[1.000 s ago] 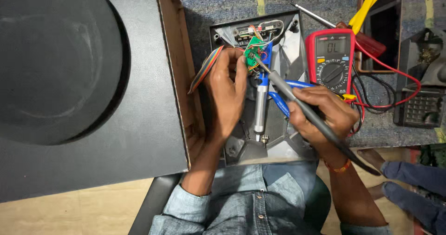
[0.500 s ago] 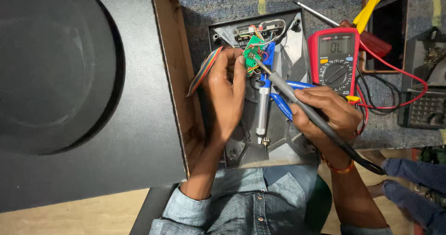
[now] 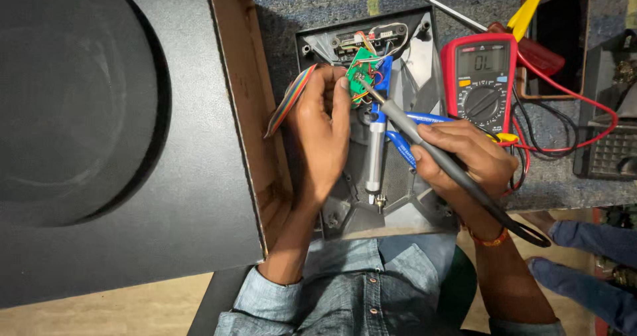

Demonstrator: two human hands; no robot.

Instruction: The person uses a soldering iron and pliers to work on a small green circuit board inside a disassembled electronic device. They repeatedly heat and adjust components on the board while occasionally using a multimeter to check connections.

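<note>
Left hand (image 3: 320,133) at frame centre, grip clamped on a small green circuit board (image 3: 361,74) with red and orange wires; thumb and fingertips pinch its lower edge. Board sits at 12 o'clock from that hand, tilted up above the grey plastic panel (image 3: 405,196) lying on the person's lap and the tabletop edge.

Right hand (image 3: 461,160) at 3 o'clock from the left hand, grip closed pen-fashion around a grey-handled soldering iron (image 3: 424,143). Iron runs diagonally: its metal tip lies at 11 o'clock from the hand and touches the green board; its black cord trails off toward 5 o'clock, past an orange thread wristband (image 3: 490,241).

Between the two hands, lying on the panel: a silver and blue desoldering pump (image 3: 376,153), long axis running 12 to 6. Blue-handled pliers (image 3: 415,120) lie under the right hand, partly hidden.

A rainbow ribbon cable (image 3: 288,100) runs at 9 o'clock from the left hand, beside the raw wooden edge of a large black speaker cabinet (image 3: 166,176) that fills the left half of the view.

At 1 o'clock from the right hand: a red digital multimeter (image 3: 479,77) with red and black leads (image 3: 577,120) looping off toward 3 o'clock over grey carpet-like tabletop (image 3: 318,4). A red-handled screwdriver (image 3: 531,54) lies just beyond the meter.

Denim shirt sleeves at the bottom.
</note>
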